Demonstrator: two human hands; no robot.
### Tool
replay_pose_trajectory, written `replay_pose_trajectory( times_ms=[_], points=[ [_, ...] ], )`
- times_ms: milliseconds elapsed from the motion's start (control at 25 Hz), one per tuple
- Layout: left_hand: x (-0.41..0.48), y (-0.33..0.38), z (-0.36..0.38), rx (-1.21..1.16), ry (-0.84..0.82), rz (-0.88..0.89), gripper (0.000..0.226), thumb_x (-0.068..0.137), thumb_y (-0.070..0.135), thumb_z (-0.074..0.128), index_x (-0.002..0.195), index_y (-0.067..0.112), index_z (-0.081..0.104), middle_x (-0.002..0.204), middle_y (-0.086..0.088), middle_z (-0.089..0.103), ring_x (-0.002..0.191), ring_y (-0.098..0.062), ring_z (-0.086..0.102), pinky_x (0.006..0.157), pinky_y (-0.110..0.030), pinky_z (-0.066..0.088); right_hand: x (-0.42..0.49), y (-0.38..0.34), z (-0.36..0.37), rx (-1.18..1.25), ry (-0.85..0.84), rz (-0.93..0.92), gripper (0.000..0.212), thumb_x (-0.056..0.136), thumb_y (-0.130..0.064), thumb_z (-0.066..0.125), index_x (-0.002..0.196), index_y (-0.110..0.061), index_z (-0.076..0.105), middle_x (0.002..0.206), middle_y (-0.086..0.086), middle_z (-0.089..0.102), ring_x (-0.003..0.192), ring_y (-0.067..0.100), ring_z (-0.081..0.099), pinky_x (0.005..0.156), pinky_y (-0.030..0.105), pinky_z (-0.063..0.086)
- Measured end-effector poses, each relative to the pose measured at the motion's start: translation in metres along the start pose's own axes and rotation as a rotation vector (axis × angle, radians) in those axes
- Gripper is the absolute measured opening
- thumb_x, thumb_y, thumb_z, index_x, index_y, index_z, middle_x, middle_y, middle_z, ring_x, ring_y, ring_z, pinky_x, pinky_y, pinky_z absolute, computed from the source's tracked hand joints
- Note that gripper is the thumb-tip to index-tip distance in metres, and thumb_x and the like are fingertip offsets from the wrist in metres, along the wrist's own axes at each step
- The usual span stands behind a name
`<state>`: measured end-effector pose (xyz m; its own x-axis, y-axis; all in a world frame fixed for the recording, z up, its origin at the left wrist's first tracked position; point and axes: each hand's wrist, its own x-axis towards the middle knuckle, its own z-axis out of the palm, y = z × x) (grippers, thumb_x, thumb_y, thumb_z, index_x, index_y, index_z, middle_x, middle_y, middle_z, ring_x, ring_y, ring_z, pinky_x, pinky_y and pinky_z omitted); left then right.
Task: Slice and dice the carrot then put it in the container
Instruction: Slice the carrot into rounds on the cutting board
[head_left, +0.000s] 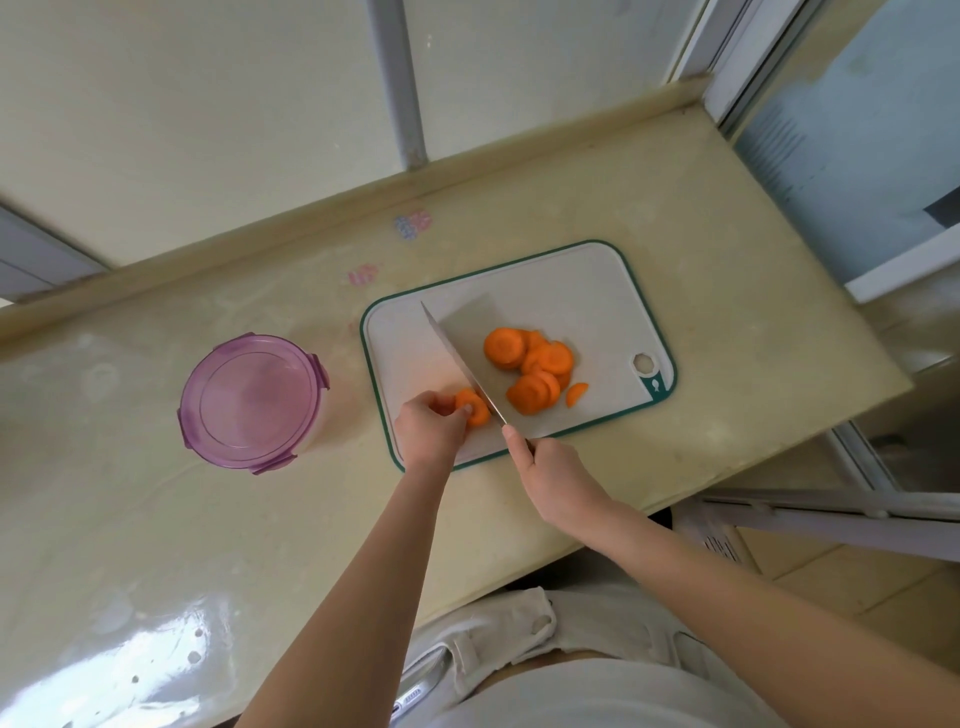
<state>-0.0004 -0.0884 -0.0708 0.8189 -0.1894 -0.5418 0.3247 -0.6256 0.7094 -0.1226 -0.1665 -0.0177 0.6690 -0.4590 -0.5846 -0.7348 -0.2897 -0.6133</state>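
Pinching the carrot stub (471, 407) with the left hand (428, 423), fingertips curled down over its near side, pressing it onto the cutting board (587, 291). Gripping the knife (467, 332) with the right hand (550, 467), fist wrapped round the handle and hiding it, forefinger reaching forward towards the heel of the blade. Holding the two hands apart, just beside each other over the board's near edge, with the blade running between them. Setting the wide blade right against the stub's right face, tip pointing away towards the worktop's back edge, flat side facing right and upward.

Lying heaped to the right of the blade, around the middle of the board: a pile of round carrot slices (535, 366), overlapping one another; touching the blade or not, impossible to tell. Lying just right of the pile, one small half slice (575, 394). Showing a hanging hole (644, 362) at the board's right near corner, next to a green tab.

Sitting on the worktop (727, 218) towards its right end, the white, green-rimmed board, turned askew, its near edge coming close to the worktop's front edge. Standing left of the board, clear of it and about midway between the back and front edges, the round container (319, 415), closed with a purple lid (249, 397). Sticking to the worktop near the back edge, behind the board's left corner, two small pale stickers (413, 223).
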Motion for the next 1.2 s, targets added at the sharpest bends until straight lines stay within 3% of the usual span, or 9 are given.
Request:
replay_pose_trajectory(
  times_ms=[480,680,1040,1200],
  points=[
    [-0.004,0.004,-0.001,0.04,0.01,-0.01,0.015,0.076,0.019,0.074,0.079,0.015,0.06,0.083,-0.012,0.069,0.079,-0.03,0.067,0.075,-0.043,0.057,0.004,0.012,-0.008,0.202,-0.01,0.007,0.059,0.097,-0.057,0.029,0.056,-0.015,0.034,0.048,-0.002,0.037,0.045,0.015,0.038,0.056,0.033,0.036],
    [-0.007,0.007,-0.002,0.016,0.011,-0.02,0.012,0.08,0.017,0.072,0.085,0.013,0.061,0.086,-0.011,0.07,0.076,-0.027,0.068,0.069,-0.034,0.057,0.0,0.007,-0.012,0.17,-0.011,-0.027,0.059,0.099,-0.053,0.03,0.054,-0.015,0.034,0.044,-0.005,0.037,0.043,0.013,0.038,0.057,0.031,0.037],
    [-0.003,0.005,-0.001,0.007,0.01,-0.032,0.013,0.078,0.019,0.073,0.082,0.015,0.062,0.084,-0.009,0.069,0.077,-0.027,0.067,0.073,-0.041,0.058,0.001,0.005,-0.012,0.107,-0.044,-0.012,0.06,0.1,-0.051,0.026,0.054,-0.014,0.035,0.046,-0.002,0.038,0.045,0.015,0.041,0.056,0.03,0.038],
    [0.0,0.004,-0.001,-0.002,-0.002,-0.027,0.017,0.077,0.017,0.074,0.072,0.021,0.058,0.082,-0.009,0.069,0.077,-0.028,0.067,0.074,-0.042,0.058,0.006,0.0,-0.009,0.046,-0.04,-0.006,0.06,0.101,-0.049,0.028,0.054,-0.012,0.034,0.05,0.002,0.039,0.048,0.016,0.04,0.05,0.028,0.032]
  ],
)
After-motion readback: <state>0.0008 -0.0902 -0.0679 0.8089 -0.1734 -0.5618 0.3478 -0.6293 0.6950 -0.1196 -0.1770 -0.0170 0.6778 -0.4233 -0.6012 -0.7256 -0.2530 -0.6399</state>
